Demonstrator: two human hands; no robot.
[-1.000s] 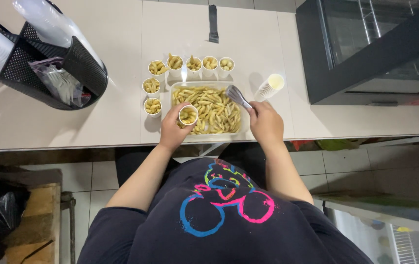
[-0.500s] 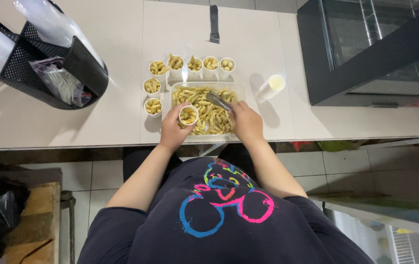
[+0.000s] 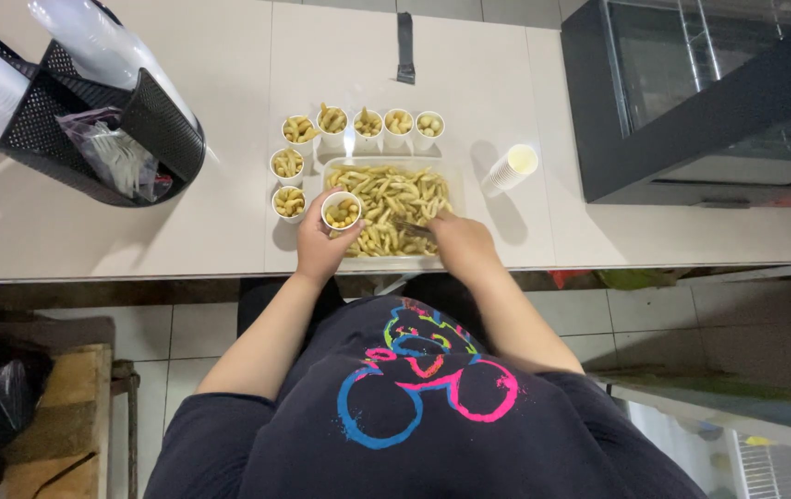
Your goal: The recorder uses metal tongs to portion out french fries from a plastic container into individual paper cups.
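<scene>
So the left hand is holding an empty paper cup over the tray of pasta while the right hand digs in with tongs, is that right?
Not quite. In the head view, the paper cup in the left hand is not empty: it already holds some pasta. The rest stands: it is over the tray, and the right hand works the tongs.

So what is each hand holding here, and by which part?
Left hand grips a small white cup by its side wall. Right hand holds metal tongs by the handle end, over the tray.
</scene>
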